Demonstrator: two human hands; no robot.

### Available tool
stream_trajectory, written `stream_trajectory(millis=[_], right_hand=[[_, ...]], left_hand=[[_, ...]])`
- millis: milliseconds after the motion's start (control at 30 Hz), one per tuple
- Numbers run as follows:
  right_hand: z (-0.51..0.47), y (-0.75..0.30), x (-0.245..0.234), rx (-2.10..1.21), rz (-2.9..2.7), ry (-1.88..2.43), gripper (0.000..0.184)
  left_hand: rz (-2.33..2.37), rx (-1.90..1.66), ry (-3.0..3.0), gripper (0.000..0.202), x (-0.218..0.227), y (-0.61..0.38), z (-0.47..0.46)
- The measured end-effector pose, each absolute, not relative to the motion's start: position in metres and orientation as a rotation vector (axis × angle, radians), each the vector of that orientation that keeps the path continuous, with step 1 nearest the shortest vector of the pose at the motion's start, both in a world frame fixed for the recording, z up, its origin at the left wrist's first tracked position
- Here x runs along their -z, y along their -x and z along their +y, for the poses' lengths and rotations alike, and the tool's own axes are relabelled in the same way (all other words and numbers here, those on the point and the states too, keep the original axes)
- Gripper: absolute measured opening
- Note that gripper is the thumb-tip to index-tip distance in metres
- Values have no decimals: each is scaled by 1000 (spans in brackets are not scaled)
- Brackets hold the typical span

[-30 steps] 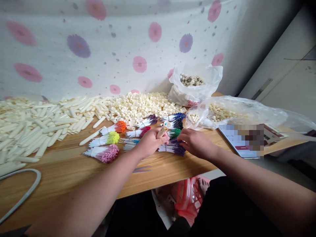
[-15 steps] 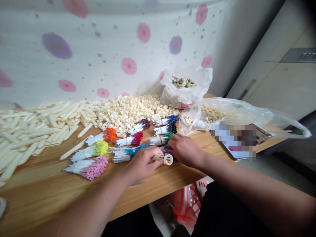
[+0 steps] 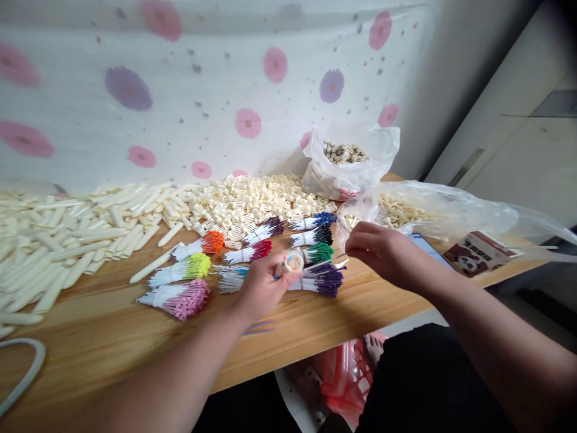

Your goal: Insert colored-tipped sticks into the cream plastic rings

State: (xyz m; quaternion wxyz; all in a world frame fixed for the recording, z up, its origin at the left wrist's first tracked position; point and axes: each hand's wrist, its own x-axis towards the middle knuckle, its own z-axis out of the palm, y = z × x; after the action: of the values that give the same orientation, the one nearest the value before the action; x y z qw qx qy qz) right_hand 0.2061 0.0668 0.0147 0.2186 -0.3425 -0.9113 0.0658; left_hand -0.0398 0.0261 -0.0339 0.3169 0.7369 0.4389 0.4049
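My left hand (image 3: 259, 288) is closed around a cream plastic pen barrel (image 3: 290, 263). The barrel's open end faces me, with small coloured bits inside. To its right, my right hand (image 3: 383, 252) is raised over the table with fingertips pinched together; a thin pale pen refill (image 3: 340, 263) seems to reach from them, partly blurred. Below lies a purple-tipped bundle of refills (image 3: 322, 280), beside a green-tipped bundle (image 3: 320, 254). A light-blue bundle (image 3: 229, 279) is partly hidden behind my left hand. Red (image 3: 255, 251), black (image 3: 315, 235) and blue (image 3: 318, 221) bundles lie behind.
Orange (image 3: 202, 244), yellow (image 3: 187, 269) and pink (image 3: 184, 299) bundles lie left. Long cream tubes (image 3: 85, 240) and short slotted pieces (image 3: 252, 201) are heaped behind. Plastic bags (image 3: 354, 174), a phone (image 3: 426, 248) and a panda-printed box (image 3: 480, 255) stand right. Loose refills (image 3: 260, 328) lie near the table edge.
My right hand has lifted off the bundles and moved right and up. My left hand has tilted the barrel so its open end points more upward. The view has shifted slightly.
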Motion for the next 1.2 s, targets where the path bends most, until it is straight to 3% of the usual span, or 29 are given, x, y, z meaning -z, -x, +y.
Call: stream_trajectory(millis=[267, 500, 800, 900, 1100, 1200], right_hand=[[47, -165, -2, -352, -2521, 752, 19], [57, -161, 16, -1045, -1863, 861, 8], [54, -148, 15, -1430, -1610, 884, 20], [50, -146, 14, -1383, -1672, 855, 17], [40, -143, 10, -893, -1976, 806, 10], [41, -139, 14, -819, -1976, 843, 10]], left_hand=[[1187, -849, -1715, 23, 37, 37, 26], [1149, -943, -1707, 23, 31, 38, 24], [1030, -1092, -1532, 18, 38, 37, 25], [1015, -1112, -1547, 17, 36, 38, 24], [960, -1138, -1552, 18, 36, 38, 23], [961, -1157, -1571, 18, 38, 39, 24]])
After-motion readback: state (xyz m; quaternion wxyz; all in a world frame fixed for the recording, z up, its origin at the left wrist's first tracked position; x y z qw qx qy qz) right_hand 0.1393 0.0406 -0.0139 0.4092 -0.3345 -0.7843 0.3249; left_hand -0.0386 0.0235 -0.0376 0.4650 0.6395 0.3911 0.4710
